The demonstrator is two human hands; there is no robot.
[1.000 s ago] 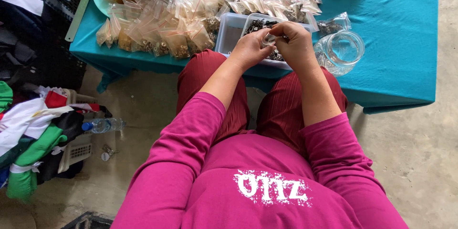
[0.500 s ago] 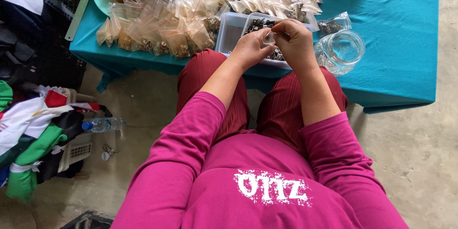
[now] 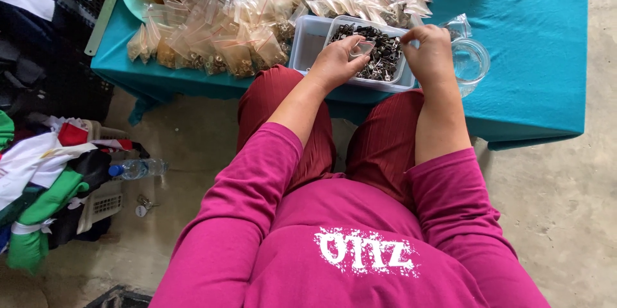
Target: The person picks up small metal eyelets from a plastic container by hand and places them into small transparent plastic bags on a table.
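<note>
Starting at the left edge, there's a heap of folded clothes (image 3: 38, 179) on the concrete floor with a clear plastic water bottle (image 3: 138, 168) lying beside it. Up on the teal tablecloth (image 3: 533, 57), the pile of small clear plastic bags of metal bits (image 3: 212, 32) sits close to the near table edge, so I'd guess a nudge from an elbow could send some sliding off.

The left hand (image 3: 334, 61) has its fingers pinched together on a tiny clear plastic bag (image 3: 363, 48), held just over the pale rectangular plastic tray (image 3: 308, 44) full of small dark metal rings and fittings (image 3: 379, 51). The bag looks thin, floppy and near empty, with its mouth hard to make out. That's the likely trouble spot: if the opening sags shut, whatever goes in could miss and drop back in the tray or bounce to the floor.

The right hand (image 3: 430, 51) is curled above the tray's right end, fingertips bunched together; I can't tell what it's pinching, if anything. Just beside it is a clear round plastic container (image 3: 472, 61) near the edge, easy to knock over with that wrist
</note>
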